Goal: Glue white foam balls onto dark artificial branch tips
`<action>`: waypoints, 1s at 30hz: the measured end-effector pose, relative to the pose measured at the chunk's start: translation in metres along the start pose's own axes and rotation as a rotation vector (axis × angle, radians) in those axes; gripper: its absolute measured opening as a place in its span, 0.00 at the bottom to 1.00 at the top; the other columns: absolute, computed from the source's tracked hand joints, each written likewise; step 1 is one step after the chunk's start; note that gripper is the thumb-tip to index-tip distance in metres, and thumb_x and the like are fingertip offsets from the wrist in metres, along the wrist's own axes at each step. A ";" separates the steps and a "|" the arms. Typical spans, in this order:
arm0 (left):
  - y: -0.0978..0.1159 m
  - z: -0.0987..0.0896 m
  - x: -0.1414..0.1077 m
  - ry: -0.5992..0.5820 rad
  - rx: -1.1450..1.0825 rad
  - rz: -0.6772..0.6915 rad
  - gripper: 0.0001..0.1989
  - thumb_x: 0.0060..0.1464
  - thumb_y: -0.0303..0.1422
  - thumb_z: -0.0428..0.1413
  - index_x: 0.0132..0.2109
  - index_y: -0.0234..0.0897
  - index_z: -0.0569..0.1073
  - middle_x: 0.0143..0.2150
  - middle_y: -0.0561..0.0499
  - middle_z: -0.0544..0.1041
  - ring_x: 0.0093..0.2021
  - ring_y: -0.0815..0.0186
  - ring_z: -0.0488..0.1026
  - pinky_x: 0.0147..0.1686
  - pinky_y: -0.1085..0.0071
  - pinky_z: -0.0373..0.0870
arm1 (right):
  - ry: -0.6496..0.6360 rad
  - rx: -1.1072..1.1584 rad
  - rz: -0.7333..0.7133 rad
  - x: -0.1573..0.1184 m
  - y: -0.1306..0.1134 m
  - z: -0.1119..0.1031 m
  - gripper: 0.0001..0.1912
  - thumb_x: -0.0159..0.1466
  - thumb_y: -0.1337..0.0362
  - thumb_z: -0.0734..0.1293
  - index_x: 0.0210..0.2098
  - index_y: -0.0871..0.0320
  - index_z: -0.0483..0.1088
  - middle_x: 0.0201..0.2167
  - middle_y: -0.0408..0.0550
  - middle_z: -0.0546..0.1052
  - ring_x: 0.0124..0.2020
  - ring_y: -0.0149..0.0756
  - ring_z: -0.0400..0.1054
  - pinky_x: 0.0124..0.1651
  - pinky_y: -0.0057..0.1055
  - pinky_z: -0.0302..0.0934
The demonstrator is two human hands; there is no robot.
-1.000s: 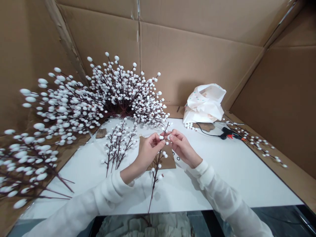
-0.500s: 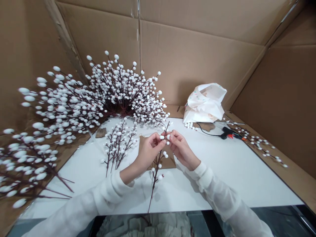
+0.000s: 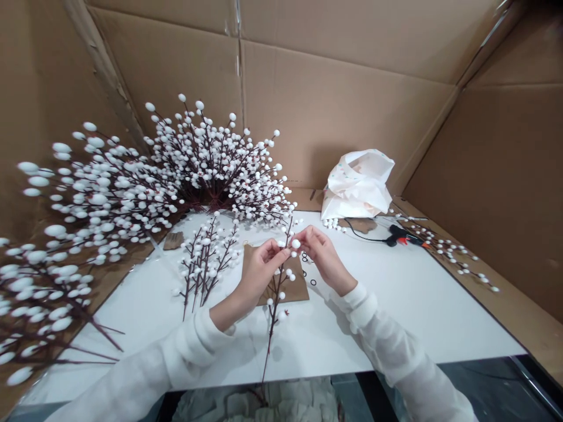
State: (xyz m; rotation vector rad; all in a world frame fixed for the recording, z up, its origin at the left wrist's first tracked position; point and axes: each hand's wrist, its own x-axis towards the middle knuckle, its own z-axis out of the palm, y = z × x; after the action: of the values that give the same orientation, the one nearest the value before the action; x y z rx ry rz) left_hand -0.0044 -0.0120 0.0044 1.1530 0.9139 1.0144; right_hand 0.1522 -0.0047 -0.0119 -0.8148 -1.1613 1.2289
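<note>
A dark stem with white berries [image 3: 273, 310] stands nearly upright at the centre, its lower end over the table's front edge. My left hand [image 3: 260, 269] pinches it near the top, thumb and forefinger closed. Just to the right, the fingertips of my right hand [image 3: 323, 258] are closed at a white berry [image 3: 296, 244] beside the stem. Under the hands lies a brown cardboard piece [image 3: 292, 290]. Several berry stems [image 3: 204, 261] lie on the white board to the left of my left hand.
Big bunches of white-berried branches [image 3: 211, 158] fill the back left, with more at the left edge [image 3: 53, 293]. A white bag [image 3: 358, 184] stands at the back right. Near it are loose berries, a black and red tool [image 3: 402, 236] with a cable, and berry sprigs [image 3: 457, 258].
The view has shifted slightly, moving the scene leftward. My right hand has turned a little at the berry, and black ring marks now show beside it. My left hand still grips the stem.
</note>
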 end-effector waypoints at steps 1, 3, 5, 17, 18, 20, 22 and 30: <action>0.001 0.000 0.000 -0.008 -0.005 -0.012 0.15 0.45 0.41 0.59 0.28 0.37 0.64 0.27 0.56 0.68 0.31 0.74 0.64 0.31 0.80 0.59 | 0.087 -0.072 -0.025 0.005 0.001 -0.011 0.19 0.63 0.49 0.61 0.30 0.59 0.66 0.29 0.47 0.72 0.29 0.29 0.63 0.34 0.27 0.57; 0.002 0.000 -0.001 -0.023 -0.020 -0.041 0.15 0.44 0.43 0.59 0.29 0.37 0.65 0.28 0.55 0.69 0.32 0.74 0.66 0.32 0.80 0.60 | 0.327 -0.243 -0.063 0.017 0.005 -0.038 0.19 0.64 0.50 0.58 0.31 0.60 0.66 0.27 0.48 0.71 0.25 0.29 0.60 0.30 0.27 0.54; 0.004 0.000 -0.001 -0.042 -0.018 -0.088 0.16 0.44 0.44 0.60 0.29 0.37 0.65 0.28 0.56 0.69 0.31 0.74 0.66 0.30 0.80 0.60 | 0.504 -0.564 -0.130 0.026 0.013 -0.067 0.10 0.63 0.60 0.59 0.32 0.61 0.66 0.30 0.49 0.71 0.29 0.31 0.61 0.36 0.28 0.55; -0.001 -0.001 0.001 -0.122 0.007 -0.178 0.18 0.42 0.45 0.62 0.29 0.36 0.66 0.25 0.57 0.67 0.24 0.79 0.62 0.24 0.82 0.58 | 0.451 -1.582 0.178 0.040 0.051 -0.112 0.18 0.64 0.66 0.56 0.53 0.61 0.64 0.50 0.56 0.65 0.47 0.44 0.61 0.46 0.34 0.53; -0.003 -0.001 0.001 -0.122 0.007 -0.168 0.18 0.42 0.44 0.62 0.28 0.36 0.65 0.25 0.57 0.67 0.23 0.79 0.62 0.25 0.82 0.59 | 0.454 -1.579 0.178 0.041 0.051 -0.113 0.17 0.65 0.65 0.56 0.52 0.61 0.63 0.50 0.55 0.65 0.46 0.43 0.62 0.45 0.34 0.53; -0.004 -0.001 0.000 -0.120 0.001 -0.167 0.18 0.41 0.43 0.63 0.28 0.36 0.64 0.25 0.57 0.67 0.24 0.79 0.63 0.25 0.82 0.60 | 0.469 -1.557 0.167 0.043 0.051 -0.114 0.15 0.65 0.63 0.57 0.50 0.61 0.62 0.49 0.54 0.66 0.44 0.41 0.63 0.42 0.32 0.52; -0.006 -0.001 0.000 -0.124 -0.009 -0.191 0.18 0.41 0.43 0.63 0.29 0.37 0.64 0.26 0.57 0.67 0.24 0.78 0.65 0.24 0.82 0.60 | 0.484 -1.537 0.164 0.044 0.051 -0.115 0.13 0.65 0.62 0.57 0.47 0.60 0.62 0.47 0.53 0.66 0.42 0.38 0.64 0.38 0.31 0.51; -0.011 -0.003 0.002 -0.140 0.017 -0.245 0.19 0.40 0.42 0.65 0.31 0.33 0.68 0.27 0.55 0.69 0.25 0.78 0.66 0.25 0.81 0.62 | 0.533 -1.578 0.267 0.051 0.051 -0.119 0.14 0.67 0.58 0.56 0.46 0.61 0.61 0.45 0.55 0.67 0.36 0.34 0.64 0.32 0.29 0.46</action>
State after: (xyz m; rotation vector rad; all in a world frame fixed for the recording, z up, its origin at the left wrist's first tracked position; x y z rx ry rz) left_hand -0.0048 -0.0106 -0.0070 1.0815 0.9272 0.7202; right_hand 0.2496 0.0685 -0.0792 -2.3137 -1.4514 -0.0289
